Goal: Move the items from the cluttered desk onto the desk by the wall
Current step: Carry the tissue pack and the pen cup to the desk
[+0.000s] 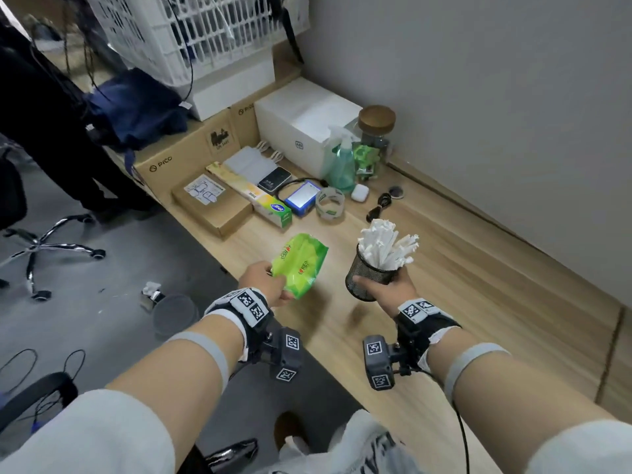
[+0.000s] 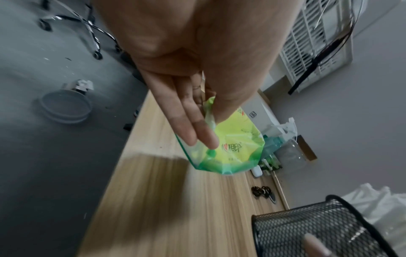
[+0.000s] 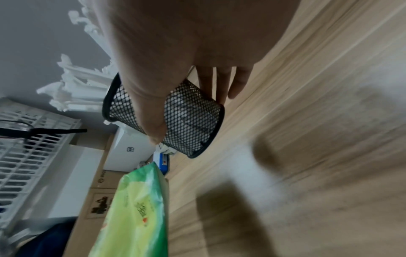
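Left hand [image 1: 265, 280] pinches the green tissue pack [image 1: 301, 265], long axis pointing away, right hand [image 1: 388, 289] grips the mesh cup [image 1: 367, 275], both apparently just above bare counter [image 1: 478, 285].

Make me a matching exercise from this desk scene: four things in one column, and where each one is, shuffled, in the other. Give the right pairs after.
Things
1. green tissue pack
2. black mesh cup of white sticks
3. clear tape roll
4. jar with the wooden lid

Places
A. lying on the wooden desk, beside the blue-edged box
B. standing against the wall, behind the spray bottle
C. held in the left hand
D. held in the right hand

Pairs: 1-C, 2-D, 3-A, 4-B
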Demonstrator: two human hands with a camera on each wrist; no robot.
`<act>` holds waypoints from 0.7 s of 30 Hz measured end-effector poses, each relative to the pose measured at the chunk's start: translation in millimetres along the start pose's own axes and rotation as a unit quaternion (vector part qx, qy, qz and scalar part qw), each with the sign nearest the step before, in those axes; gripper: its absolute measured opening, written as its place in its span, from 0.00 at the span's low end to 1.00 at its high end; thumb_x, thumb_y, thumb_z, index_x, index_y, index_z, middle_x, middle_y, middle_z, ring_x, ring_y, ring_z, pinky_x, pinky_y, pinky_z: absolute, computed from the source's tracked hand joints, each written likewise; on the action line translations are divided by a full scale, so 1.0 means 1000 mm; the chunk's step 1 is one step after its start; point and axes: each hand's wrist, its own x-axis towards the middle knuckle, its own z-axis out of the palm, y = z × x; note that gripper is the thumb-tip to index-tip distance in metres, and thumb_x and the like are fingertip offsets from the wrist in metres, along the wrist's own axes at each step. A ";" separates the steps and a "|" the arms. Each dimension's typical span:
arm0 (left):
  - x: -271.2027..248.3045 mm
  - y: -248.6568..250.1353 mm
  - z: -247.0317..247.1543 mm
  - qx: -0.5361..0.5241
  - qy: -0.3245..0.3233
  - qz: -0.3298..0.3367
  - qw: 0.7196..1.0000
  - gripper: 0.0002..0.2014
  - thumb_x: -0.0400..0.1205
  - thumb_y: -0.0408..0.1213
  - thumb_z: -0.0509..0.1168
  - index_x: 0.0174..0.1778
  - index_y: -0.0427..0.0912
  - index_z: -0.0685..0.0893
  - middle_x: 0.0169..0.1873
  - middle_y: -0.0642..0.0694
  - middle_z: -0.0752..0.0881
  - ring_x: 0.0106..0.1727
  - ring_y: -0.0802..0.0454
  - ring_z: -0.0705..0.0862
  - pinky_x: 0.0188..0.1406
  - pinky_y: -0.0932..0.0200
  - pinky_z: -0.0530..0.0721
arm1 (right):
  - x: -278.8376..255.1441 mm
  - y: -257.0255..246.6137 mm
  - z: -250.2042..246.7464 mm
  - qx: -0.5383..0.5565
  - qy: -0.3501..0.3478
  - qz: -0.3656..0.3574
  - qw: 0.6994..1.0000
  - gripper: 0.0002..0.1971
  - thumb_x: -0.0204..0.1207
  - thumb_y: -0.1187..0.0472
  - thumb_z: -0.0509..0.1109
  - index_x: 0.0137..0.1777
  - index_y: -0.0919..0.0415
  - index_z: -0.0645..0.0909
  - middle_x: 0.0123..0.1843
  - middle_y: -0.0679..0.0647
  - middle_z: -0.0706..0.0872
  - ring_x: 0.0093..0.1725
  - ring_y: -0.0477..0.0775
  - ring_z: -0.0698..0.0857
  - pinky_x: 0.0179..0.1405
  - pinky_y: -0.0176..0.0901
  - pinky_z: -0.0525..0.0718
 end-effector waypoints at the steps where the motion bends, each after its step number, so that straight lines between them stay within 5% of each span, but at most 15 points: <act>1: 0.011 0.004 0.000 0.008 -0.004 0.004 1.000 0.08 0.78 0.23 0.64 0.42 0.41 0.83 0.36 0.32 0.90 0.34 0.37 0.93 0.41 0.36 0.92 | 0.005 -0.001 0.004 -0.001 0.007 0.009 1.000 0.40 0.64 0.61 0.86 0.75 0.57 0.71 0.60 0.50 0.83 0.57 0.52 0.82 0.57 0.40 0.77; 7: 0.074 0.020 0.013 0.083 -0.012 -0.002 0.996 0.04 0.77 0.25 0.67 0.45 0.32 0.85 0.30 0.37 0.91 0.29 0.45 0.93 0.38 0.45 0.93 | 0.045 0.001 0.018 -0.017 0.045 0.052 0.997 0.39 0.63 0.59 0.86 0.74 0.53 0.72 0.58 0.47 0.83 0.57 0.52 0.83 0.57 0.40 0.78; 10: 0.098 0.027 0.018 0.117 0.006 -0.005 0.993 0.03 0.77 0.27 0.69 0.44 0.35 0.87 0.30 0.41 0.92 0.26 0.52 0.91 0.27 0.59 0.90 | 0.076 0.002 0.028 -0.067 0.042 0.077 0.994 0.42 0.54 0.46 0.87 0.70 0.48 0.76 0.61 0.48 0.88 0.59 0.54 0.86 0.63 0.46 0.82; 15: 0.138 0.032 0.024 0.169 0.013 -0.003 0.985 0.14 0.73 0.31 0.76 0.53 0.43 0.85 0.33 0.49 0.89 0.37 0.50 0.91 0.50 0.54 0.90 | 0.132 0.005 0.054 -0.114 0.048 0.097 0.988 0.47 0.38 0.32 0.83 0.62 0.47 0.81 0.59 0.47 0.90 0.59 0.53 0.89 0.64 0.51 0.86; 19: 0.154 0.037 0.029 0.149 0.009 0.021 0.989 0.16 0.74 0.28 0.76 0.55 0.44 0.83 0.35 0.49 0.84 0.30 0.55 0.85 0.40 0.64 0.88 | 0.182 0.034 0.072 -0.146 0.050 0.080 0.985 0.48 0.39 0.26 0.81 0.62 0.47 0.82 0.53 0.47 0.89 0.51 0.49 0.90 0.54 0.51 0.90; 21: 0.159 0.038 0.031 0.103 -0.009 0.008 0.995 0.16 0.75 0.24 0.74 0.54 0.43 0.80 0.38 0.43 0.82 0.31 0.49 0.88 0.43 0.54 0.91 | 0.177 0.005 0.075 -0.158 0.062 0.088 0.981 0.44 0.48 0.32 0.83 0.65 0.51 0.80 0.59 0.53 0.87 0.57 0.54 0.88 0.59 0.51 0.88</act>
